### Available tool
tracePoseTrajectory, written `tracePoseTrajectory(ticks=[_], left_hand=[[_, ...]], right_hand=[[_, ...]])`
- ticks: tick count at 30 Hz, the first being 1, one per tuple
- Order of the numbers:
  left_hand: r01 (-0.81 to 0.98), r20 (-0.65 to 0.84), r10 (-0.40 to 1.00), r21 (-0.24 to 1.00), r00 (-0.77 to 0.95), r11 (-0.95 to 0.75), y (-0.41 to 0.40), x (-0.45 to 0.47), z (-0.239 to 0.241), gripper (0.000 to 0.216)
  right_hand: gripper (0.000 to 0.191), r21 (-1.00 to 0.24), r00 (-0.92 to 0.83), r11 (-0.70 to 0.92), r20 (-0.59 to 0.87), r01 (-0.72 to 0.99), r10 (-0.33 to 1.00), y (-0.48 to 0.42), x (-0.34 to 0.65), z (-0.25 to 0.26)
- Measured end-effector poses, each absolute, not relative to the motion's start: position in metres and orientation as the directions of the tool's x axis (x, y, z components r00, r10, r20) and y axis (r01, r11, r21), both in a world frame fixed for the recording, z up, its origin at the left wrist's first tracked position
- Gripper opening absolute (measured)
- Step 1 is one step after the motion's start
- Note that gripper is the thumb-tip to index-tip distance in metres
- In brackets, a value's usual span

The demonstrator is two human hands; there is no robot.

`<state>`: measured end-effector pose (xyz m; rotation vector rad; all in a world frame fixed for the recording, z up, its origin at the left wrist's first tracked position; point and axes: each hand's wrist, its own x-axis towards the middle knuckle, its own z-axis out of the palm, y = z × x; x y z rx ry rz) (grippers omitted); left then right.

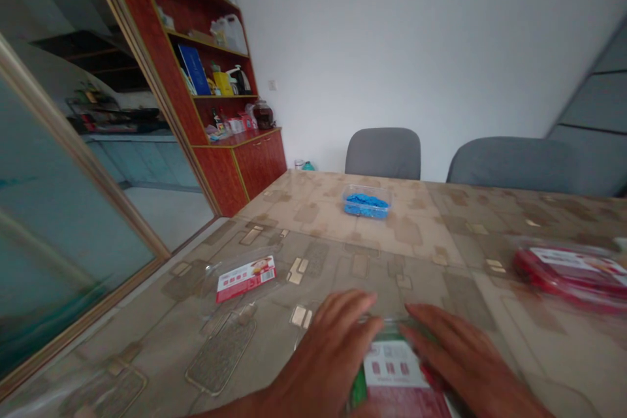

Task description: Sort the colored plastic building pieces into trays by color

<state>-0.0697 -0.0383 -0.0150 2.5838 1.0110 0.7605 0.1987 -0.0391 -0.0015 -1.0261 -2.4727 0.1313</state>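
Observation:
Both my hands rest on a clear plastic box with a red-and-white label and green contents (394,372) at the near edge of the table. My left hand (328,353) lies over its left side with fingers stretched forward and flat. My right hand (460,359) covers its right side, fingers also extended along the lid. The box is partly hidden beneath both hands.
A clear lid with a red label (245,277) lies to the left. A clear tub of blue pieces (366,202) sits mid-table. A box of red contents (573,271) is at the right. The patterned table (431,241) has two grey chairs (385,153) behind it and a red shelf unit (215,85) at the left.

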Motion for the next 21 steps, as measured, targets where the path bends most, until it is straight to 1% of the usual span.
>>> tracePoseTrajectory(ticks=[1, 3, 4, 6, 10, 15, 18, 21], left_hand=[[0.567, 0.361, 0.643, 0.303, 0.676, -0.766, -0.040, -0.066, -0.019, 0.045], [0.600, 0.307, 0.605, 0.121, 0.735, -0.791, -0.042, -0.058, -0.028, 0.044], [0.607, 0.291, 0.595, 0.056, 0.749, -0.792, -0.043, -0.055, -0.033, 0.044], [0.602, 0.284, 0.571, -0.028, 0.770, -0.798, -0.046, -0.053, -0.039, 0.048], [0.592, 0.320, 0.537, -0.102, 0.781, -0.800, -0.050, -0.054, -0.042, 0.054], [0.591, 0.307, 0.539, -0.105, 0.784, -0.800, -0.048, -0.054, -0.038, 0.052], [0.589, 0.328, 0.525, -0.136, 0.786, -0.797, -0.042, -0.058, -0.040, 0.047], [0.590, 0.368, 0.505, -0.168, 0.781, -0.790, -0.035, -0.065, -0.045, 0.047]], right_hand=[[0.066, -0.233, -0.618, 0.720, 0.385, 0.654, 0.686, -0.043, 0.203, -0.006], [0.068, -0.196, -0.609, 0.717, 0.408, 0.669, 0.680, -0.049, 0.206, -0.016], [0.066, -0.185, -0.599, 0.709, 0.417, 0.680, 0.683, -0.050, 0.206, -0.021], [0.062, -0.171, -0.583, 0.699, 0.436, 0.695, 0.686, -0.051, 0.203, -0.029], [0.061, -0.136, -0.567, 0.689, 0.468, 0.712, 0.678, -0.054, 0.197, -0.034], [0.065, -0.108, -0.603, 0.720, 0.471, 0.686, 0.644, -0.052, 0.199, -0.036], [0.071, -0.008, -0.627, 0.750, 0.544, 0.661, 0.558, -0.041, 0.203, -0.049], [0.062, 0.127, -0.650, 0.728, 0.570, 0.674, 0.503, -0.033, 0.208, -0.059]])
